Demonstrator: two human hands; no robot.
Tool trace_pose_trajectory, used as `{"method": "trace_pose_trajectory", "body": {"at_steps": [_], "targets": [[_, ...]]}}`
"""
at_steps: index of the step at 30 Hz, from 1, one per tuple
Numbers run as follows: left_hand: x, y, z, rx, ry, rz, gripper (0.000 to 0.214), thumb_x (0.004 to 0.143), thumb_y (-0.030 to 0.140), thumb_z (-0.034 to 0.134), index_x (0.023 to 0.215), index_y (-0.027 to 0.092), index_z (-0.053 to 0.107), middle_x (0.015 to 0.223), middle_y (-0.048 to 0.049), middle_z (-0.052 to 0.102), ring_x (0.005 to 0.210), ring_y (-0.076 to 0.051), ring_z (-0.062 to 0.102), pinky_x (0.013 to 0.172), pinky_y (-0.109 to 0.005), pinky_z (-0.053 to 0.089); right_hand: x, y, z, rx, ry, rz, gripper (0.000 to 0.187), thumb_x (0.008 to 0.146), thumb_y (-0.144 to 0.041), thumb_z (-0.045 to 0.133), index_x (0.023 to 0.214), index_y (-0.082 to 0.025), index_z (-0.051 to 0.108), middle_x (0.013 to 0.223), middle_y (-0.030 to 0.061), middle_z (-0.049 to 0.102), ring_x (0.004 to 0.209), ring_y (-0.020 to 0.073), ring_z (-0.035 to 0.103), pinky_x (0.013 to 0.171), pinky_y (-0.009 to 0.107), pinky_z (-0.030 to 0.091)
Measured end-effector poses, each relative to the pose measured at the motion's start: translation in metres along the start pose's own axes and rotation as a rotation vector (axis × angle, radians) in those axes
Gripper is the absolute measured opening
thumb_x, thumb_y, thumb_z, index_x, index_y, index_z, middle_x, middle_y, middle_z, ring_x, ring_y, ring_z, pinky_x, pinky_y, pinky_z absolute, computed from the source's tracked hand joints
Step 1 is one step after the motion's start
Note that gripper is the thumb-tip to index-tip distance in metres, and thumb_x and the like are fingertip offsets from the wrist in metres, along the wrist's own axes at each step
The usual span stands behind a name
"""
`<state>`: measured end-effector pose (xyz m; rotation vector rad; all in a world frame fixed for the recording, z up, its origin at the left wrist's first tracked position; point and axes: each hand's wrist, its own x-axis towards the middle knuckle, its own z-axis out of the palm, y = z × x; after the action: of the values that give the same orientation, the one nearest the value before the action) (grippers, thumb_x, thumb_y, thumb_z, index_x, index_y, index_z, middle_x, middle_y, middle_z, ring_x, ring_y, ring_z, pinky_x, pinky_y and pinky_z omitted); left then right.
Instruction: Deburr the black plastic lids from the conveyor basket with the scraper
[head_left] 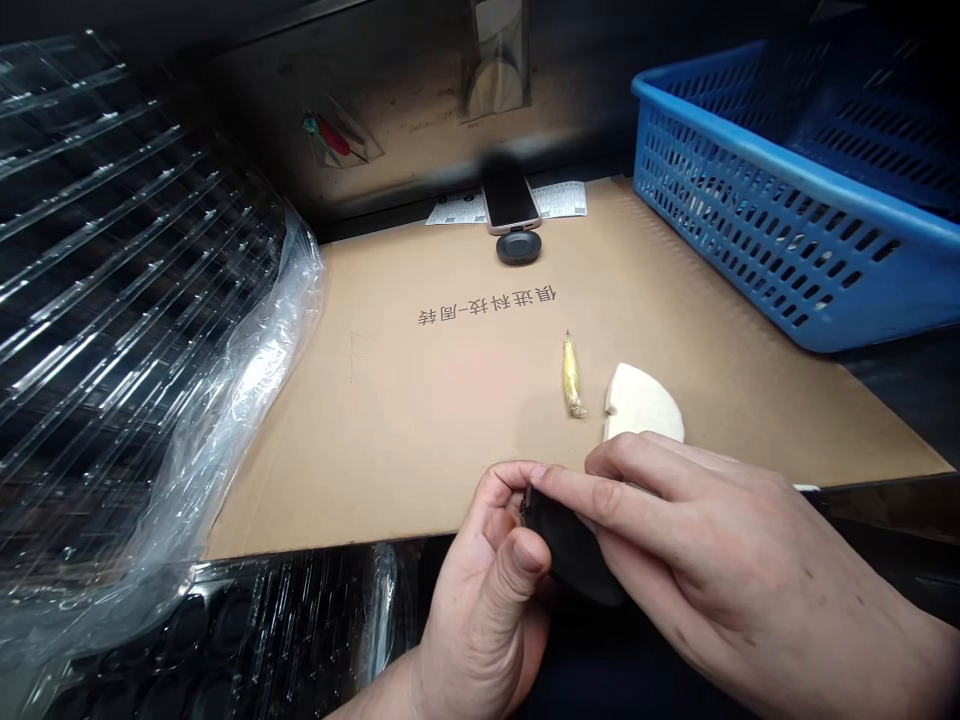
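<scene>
Two bare hands were what I logged first from my remote seat, with one black piece [574, 550] between them at the near edge of a cardboard sheet [390, 420]. The left hand [487, 590] grasped the piece at its left end, thumb foremost. The right hand [705, 545] lay across the piece's upper right side, index fingertip meeting the left fingers; its thumb was hidden, so I could not tell whether it gripped too. One white pad [645, 400] sat just beyond the right knuckles, partly covered by them; contact there I could not confirm. One slim yellow tool [571, 375], pointed end away from me, lay left of the pad. Farther back I counted one phone [511, 203] over a printed paper [564, 199], and one dark round piece [519, 248] at its near end. At right stood one blue basket [750, 200]; at left, one stack of ridged trays [112, 300] with clear film [255, 380] along its side.
</scene>
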<state>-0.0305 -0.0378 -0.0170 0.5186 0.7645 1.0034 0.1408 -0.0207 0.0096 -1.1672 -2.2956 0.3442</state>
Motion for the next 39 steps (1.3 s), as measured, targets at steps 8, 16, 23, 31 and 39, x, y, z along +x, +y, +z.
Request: {"method": "trace_pose_trajectory", "body": {"at_steps": [8,16,23,31,39], "targets": [[-0.001,-0.001,-0.002,0.003,-0.030,0.002,0.055,0.079,0.058,0.081,0.117,0.022,0.062,0.112,-0.0077,0.068,0.110,-0.024,0.065,0.100,-0.037,0.051,-0.002,-0.001,-0.002,-0.035,-0.004,-0.005,0.028,0.101,-0.015,0.048,0.124,-0.024,0.062,0.083,0.0004,0.058,0.071,0.0167,0.057,0.056,0.028,0.043],[-0.002,0.005,-0.007,0.055,-0.123,-0.017,0.058,0.085,0.056,0.076,0.130,0.024,0.062,0.125,-0.0105,0.067,0.117,-0.028,0.065,0.106,-0.041,0.050,-0.007,0.007,-0.005,0.215,-0.032,0.147,0.043,0.105,-0.016,0.044,0.141,-0.038,0.052,0.103,-0.0013,0.062,0.083,0.0100,0.064,0.069,0.022,0.054],[0.002,0.020,-0.028,0.923,-0.052,0.567,0.072,0.082,0.028,0.085,0.145,0.030,0.051,0.148,-0.0086,0.050,0.144,-0.029,0.043,0.123,-0.043,0.037,-0.009,0.003,-0.009,0.283,0.029,0.169,0.034,0.099,-0.026,0.056,0.131,-0.030,0.067,0.093,0.0045,0.068,0.083,0.0171,0.069,0.070,0.025,0.059],[0.007,0.025,-0.027,1.472,0.025,1.054,0.071,0.085,-0.001,0.066,0.151,0.013,0.042,0.143,-0.0138,0.053,0.139,-0.020,0.050,0.122,-0.032,0.042,-0.009,-0.002,-0.005,0.249,0.051,0.179,0.031,0.096,-0.031,0.062,0.124,-0.028,0.072,0.088,0.0054,0.069,0.083,0.0190,0.069,0.073,0.028,0.060],[0.009,0.024,-0.025,1.571,0.022,1.197,0.073,0.079,-0.011,0.062,0.148,0.005,0.044,0.144,-0.0156,0.053,0.142,-0.023,0.050,0.126,-0.034,0.038,-0.011,-0.002,-0.005,0.490,-0.078,0.208,0.042,0.098,-0.009,0.050,0.129,-0.032,0.066,0.095,-0.0016,0.069,0.082,0.0088,0.069,0.071,0.017,0.057]]}}
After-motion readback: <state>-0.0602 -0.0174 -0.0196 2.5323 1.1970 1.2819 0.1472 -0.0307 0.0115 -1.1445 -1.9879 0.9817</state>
